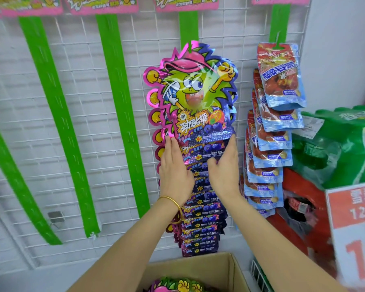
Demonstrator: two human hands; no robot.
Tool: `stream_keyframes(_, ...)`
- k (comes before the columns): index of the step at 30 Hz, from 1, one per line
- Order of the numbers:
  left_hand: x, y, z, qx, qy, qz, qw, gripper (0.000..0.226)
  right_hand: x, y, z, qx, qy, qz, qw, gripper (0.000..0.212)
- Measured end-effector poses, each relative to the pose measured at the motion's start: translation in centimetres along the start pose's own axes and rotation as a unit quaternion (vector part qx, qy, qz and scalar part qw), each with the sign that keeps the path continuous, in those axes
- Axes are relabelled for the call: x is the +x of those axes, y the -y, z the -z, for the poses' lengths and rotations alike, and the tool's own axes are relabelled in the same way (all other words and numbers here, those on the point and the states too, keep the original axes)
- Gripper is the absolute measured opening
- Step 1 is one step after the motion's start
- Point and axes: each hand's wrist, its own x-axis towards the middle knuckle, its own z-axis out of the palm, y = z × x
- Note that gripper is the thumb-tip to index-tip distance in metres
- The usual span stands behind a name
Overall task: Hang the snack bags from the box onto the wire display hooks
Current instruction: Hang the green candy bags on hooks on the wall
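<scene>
Honestly, snack bag (196, 95) looks light and slippery; your left hand (175, 171) and right hand (223, 171) press flat-fingered, so pinch its bottom corners

Far right, stacked: green shrink-wrapped packs (346, 144) atop a red carton (308, 184), torn open in front. Nearer, a white-and-orange price sign (356, 199). Behind, white wall (335, 49).

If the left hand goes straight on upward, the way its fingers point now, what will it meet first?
The top snack bag. The left hand has its fingertips already at the bag's lower left edge, probably touching it, though depth is unclear.
</scene>
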Motion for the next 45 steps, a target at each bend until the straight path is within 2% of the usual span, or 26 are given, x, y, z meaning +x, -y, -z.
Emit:
stream_keyframes(8, -0.3, 0.4, 0.0, 0.003, 0.01, -0.003, 1.0, 0.083, -0.2, 0.0, 0.0, -0.009, 0.013, -0.007, 1.0, 0.076)
stream_keyframes(12, -2.7, 2.7, 1.3, 0.003, -0.005, -0.028, 1.0, 0.075, -1.9, -0.4, 1.4, 0.005, -0.012, 0.007, 1.0, 0.069)
stream_keyframes(14, -6.3, 6.0, 1.6, 0.011, 0.004, -0.014, 1.0, 0.07, -5.4, -1.6, 1.8, -0.036, 0.033, 0.008, 0.999, 0.066)
stream_keyframes(16, -11.1, 10.2, 1.8, 0.019, 0.031, 0.041, 0.998, 0.064, -9.9, -3.5, 1.8, -0.073, 0.123, 0.027, 0.989, 0.06)
stream_keyframes(19, -18.3, 16.8, 1.8, 0.069, 0.077, 0.168, 0.98, 0.059, -16.3, -6.8, 0.8, -0.115, 0.289, 0.023, 0.95, 0.05)
stream_keyframes(22, -23.5, 22.2, 1.2, 0.132, 0.141, 0.27, 0.943, 0.062, -20.9, -10.8, -1.6, -0.176, 0.45, -0.02, 0.875, 0.046)
stream_keyframes(24, -25.9, 24.6, 0.7, 0.165, 0.198, 0.315, 0.914, 0.066, -23.2, -13.3, -3.8, -0.209, 0.519, -0.065, 0.826, 0.049)
stream_keyframes(27, -28.8, 27.2, 0.0, 0.207, 0.276, 0.334, 0.877, 0.066, -25.7, -16.3, -6.4, -0.253, 0.575, -0.146, 0.764, 0.061)
stream_keyframes(29, -29.9, 28.1, -0.2, 0.201, 0.306, 0.336, 0.868, 0.061, -27.1, -17.9, -7.3, -0.287, 0.575, -0.206, 0.738, 0.073)
stream_keyframes(31, -30.2, 28.6, -0.3, 0.176, 0.309, 0.341, 0.87, 0.056, -28.3, -19.0, -8.0, -0.312, 0.559, -0.238, 0.73, 0.083)
stream_keyframes(34, -30.1, 28.9, -0.2, 0.176, 0.308, 0.318, 0.88, 0.052, -29.7, -19.2, -8.8, -0.366, 0.515, -0.259, 0.731, 0.097)
stream_keyframes(38, -30.0, 29.5, 0.5, 0.175, 0.314, 0.305, 0.882, 0.05, -30.3, -17.7, -9.6, -0.41, 0.457, -0.273, 0.741, 0.102)
stream_keyframes(43, -30.1, 32.0, 3.0, 0.174, 0.324, 0.302, 0.88, 0.051, -32.1, -20.4, -10.5, -0.229, 0.413, -0.4, 0.786, 0.103)
stream_keyframes(45, -30.5, 33.2, 4.5, 0.185, 0.326, 0.309, 0.874, 0.052, -32.6, -19.0, -10.8, -0.164, 0.387, -0.431, 0.799, 0.087)
